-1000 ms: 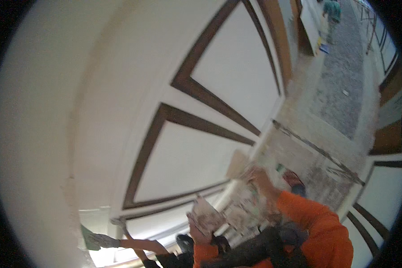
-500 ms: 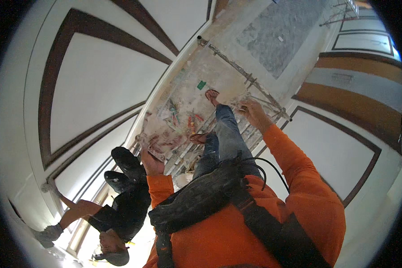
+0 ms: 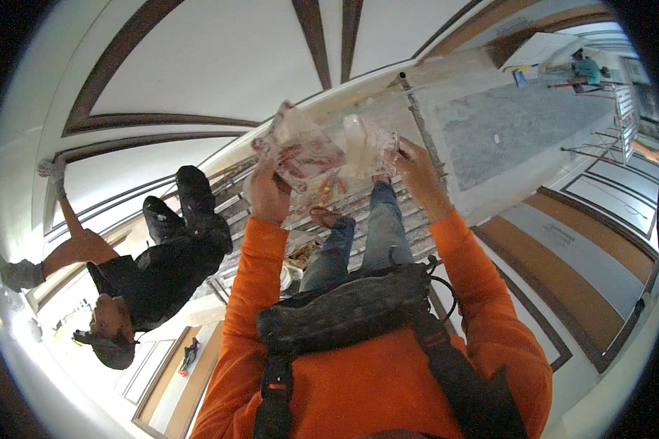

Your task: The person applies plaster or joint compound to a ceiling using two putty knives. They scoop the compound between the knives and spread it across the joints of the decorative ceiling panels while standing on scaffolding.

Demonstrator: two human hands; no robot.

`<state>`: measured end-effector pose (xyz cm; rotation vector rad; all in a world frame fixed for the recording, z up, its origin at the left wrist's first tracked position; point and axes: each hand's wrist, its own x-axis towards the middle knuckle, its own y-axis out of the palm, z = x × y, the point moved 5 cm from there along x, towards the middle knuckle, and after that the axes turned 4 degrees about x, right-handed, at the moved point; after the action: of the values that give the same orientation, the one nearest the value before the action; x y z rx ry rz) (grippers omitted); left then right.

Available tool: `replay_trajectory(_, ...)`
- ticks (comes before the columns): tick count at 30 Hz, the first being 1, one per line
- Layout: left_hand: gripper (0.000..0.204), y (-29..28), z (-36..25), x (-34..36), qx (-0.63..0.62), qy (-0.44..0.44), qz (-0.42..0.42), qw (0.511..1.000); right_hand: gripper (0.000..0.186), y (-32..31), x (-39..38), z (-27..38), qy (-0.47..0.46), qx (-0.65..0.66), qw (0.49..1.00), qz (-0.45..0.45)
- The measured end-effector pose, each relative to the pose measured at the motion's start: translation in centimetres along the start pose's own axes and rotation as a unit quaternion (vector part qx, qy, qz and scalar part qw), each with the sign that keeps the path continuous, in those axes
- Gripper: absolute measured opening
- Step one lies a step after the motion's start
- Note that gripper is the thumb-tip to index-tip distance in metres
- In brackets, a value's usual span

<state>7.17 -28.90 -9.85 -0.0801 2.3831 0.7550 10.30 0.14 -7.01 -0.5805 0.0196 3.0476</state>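
Observation:
My left hand (image 3: 269, 199) is closed on the lower edge of a whitish sheet with red marks (image 3: 307, 152), which looks thin and crumpled like plastic. To its right, my right hand (image 3: 423, 179) pinches a pale, partly see-through piece (image 3: 357, 146) between thumb and fingers. The two pieces almost meet in front of me, and I cannot tell whether they are joined. Both hands are raised above the plank platform, with my arms in orange sleeves.
I stand on a scaffold platform of planks (image 3: 234, 208) with a pole (image 3: 416, 110) along its far end. Coloured tools (image 3: 333, 189) lie by my feet. At left, a person in dark clothes (image 3: 172, 252) reaches to the panelled wall. Far right, another person (image 3: 584, 69) is near a ladder (image 3: 624, 106).
Both hands have come up and forward, bringing the red-marked sheet and the pale piece into clear view. My view has turned, showing more of the room at right.

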Motion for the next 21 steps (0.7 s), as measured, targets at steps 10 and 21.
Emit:
replay_trajectory(10, 0.041, 0.8, 1.2, -6.0, -0.091, -0.023, 0.032, 0.995, 0.026, -0.3, -6.0, 2.9, -0.17, -0.116, 0.963, -0.174)
replay_trajectory(21, 0.029, 2.0, 8.0, -8.2, -0.19, -0.096, -0.014, 0.977, 0.024, 1.5, -10.8, 3.0, -0.219, -0.283, 0.923, -0.141)
